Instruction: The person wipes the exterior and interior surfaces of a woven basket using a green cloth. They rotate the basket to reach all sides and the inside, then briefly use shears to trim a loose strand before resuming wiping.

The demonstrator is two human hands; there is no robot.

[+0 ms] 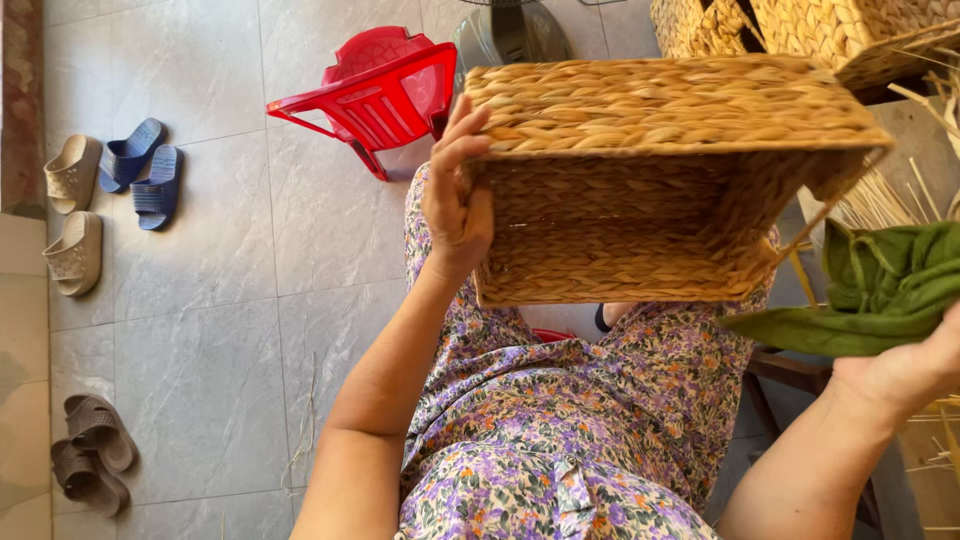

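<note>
Basket (640, 190) looks fully woven, tilted in her left hand (455, 205); right hand (905, 370) grasps green cloth (880, 290), lining not yet fitted.

No packages, labels, signs or screens show anywhere — none at all.

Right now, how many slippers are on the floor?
6: two beige slippers by the left edge, two blue slippers beside them, two brown slippers at lower left. More could lie outside the frame.

left hand (455, 205) grips woven basket (660, 180) | right hand (905, 370) holds green cloth (885, 285)
</note>
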